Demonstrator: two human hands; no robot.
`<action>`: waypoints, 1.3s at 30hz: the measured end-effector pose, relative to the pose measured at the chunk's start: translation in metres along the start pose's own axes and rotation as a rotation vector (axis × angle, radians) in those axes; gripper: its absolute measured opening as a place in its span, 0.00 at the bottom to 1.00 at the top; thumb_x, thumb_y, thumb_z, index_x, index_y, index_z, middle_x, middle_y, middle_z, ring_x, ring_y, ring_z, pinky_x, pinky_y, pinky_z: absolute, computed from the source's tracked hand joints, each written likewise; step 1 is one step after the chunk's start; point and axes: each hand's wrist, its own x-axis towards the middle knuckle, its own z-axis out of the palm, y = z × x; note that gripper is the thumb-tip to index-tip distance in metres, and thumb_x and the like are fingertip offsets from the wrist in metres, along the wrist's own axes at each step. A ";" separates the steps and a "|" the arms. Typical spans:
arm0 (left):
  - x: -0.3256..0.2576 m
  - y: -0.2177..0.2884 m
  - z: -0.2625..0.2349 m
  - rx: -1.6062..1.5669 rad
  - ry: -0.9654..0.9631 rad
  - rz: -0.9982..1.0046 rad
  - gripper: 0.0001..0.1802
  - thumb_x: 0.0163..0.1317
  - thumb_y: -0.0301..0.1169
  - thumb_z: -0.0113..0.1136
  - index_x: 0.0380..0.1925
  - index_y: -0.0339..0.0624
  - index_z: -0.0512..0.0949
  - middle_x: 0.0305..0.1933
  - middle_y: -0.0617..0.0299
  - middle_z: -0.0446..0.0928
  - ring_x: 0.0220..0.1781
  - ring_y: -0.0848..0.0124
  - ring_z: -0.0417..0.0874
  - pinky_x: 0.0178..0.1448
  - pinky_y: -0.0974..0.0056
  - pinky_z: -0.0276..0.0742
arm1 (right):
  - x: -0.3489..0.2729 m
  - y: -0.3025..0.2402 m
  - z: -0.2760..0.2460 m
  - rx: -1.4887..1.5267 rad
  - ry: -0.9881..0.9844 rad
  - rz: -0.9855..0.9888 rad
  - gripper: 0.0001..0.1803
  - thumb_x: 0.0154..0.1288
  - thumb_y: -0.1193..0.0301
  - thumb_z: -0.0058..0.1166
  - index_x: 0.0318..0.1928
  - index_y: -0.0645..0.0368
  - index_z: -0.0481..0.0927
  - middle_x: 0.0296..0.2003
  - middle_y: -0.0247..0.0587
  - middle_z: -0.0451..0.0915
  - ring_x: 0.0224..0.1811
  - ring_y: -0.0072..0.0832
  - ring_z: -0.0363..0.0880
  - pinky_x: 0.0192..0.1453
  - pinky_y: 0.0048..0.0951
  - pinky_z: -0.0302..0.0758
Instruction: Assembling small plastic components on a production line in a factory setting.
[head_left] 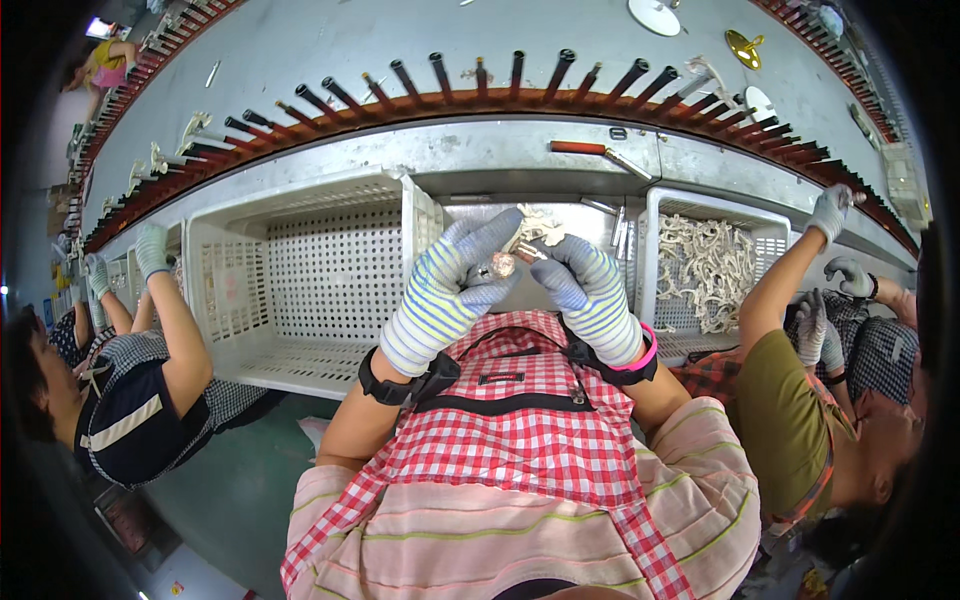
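Both of my hands wear grey gloves with striped cuffs and meet in front of my chest. My left hand [458, 285] is closed on a metal part with a round, shiny end [503, 265]. A cream-coloured, branched casting [541, 227] shows just above the fingertips; which hand bears it I cannot tell. My right hand [585, 287] is closed, its fingertips at a small brown and silver piece [530, 251]. The fingers partly hide how these parts touch. Similar cream castings [703, 270] fill the right crate.
A large pale perforated crate [330, 270] stands left, a smaller crate [770, 217] right. Metal tubes [622, 235] lie beside the right crate. Beyond runs a brown rail [450, 103] of upright black pegs; a red-handled tool [578, 147] lies before it. Co-workers sit on both sides, arms reaching in.
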 end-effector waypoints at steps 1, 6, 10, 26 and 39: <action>0.000 0.000 0.000 0.022 0.002 -0.024 0.29 0.50 0.23 0.61 0.56 0.44 0.71 0.50 0.55 0.72 0.50 0.66 0.75 0.54 0.66 0.70 | 0.003 -0.001 -0.002 -0.006 0.007 -0.008 0.06 0.60 0.72 0.54 0.33 0.63 0.77 0.21 0.41 0.70 0.24 0.31 0.70 0.30 0.30 0.67; 0.005 -0.006 -0.007 -0.354 0.298 -0.022 0.25 0.59 0.30 0.56 0.57 0.39 0.68 0.45 0.59 0.73 0.37 0.75 0.75 0.39 0.75 0.72 | 0.013 0.000 -0.015 -0.018 -0.115 0.014 0.12 0.63 0.71 0.50 0.46 0.63 0.72 0.30 0.43 0.73 0.30 0.29 0.72 0.36 0.30 0.69; 0.002 -0.011 -0.039 -1.070 0.200 0.110 0.26 0.66 0.38 0.50 0.58 0.32 0.65 0.29 0.69 0.67 0.14 0.86 0.54 0.16 0.80 0.47 | 0.033 0.019 -0.039 0.498 0.125 0.027 0.15 0.64 0.75 0.48 0.51 0.61 0.71 0.41 0.29 0.75 0.42 0.18 0.71 0.49 0.20 0.67; -0.030 -0.020 -0.023 -0.599 0.562 -0.198 0.20 0.67 0.39 0.50 0.53 0.39 0.70 0.35 0.70 0.72 0.23 0.86 0.63 0.27 0.81 0.59 | 0.191 0.135 -0.169 0.345 0.650 -0.248 0.14 0.63 0.73 0.52 0.49 0.58 0.72 0.42 0.36 0.79 0.42 0.21 0.76 0.49 0.22 0.69; -0.029 -0.008 -0.020 -0.241 0.591 -0.293 0.18 0.66 0.36 0.50 0.51 0.37 0.71 0.32 0.68 0.73 0.22 0.84 0.64 0.29 0.77 0.61 | 0.029 0.240 -0.043 -0.305 0.309 0.140 0.09 0.62 0.70 0.52 0.41 0.60 0.77 0.33 0.42 0.79 0.35 0.29 0.76 0.41 0.30 0.73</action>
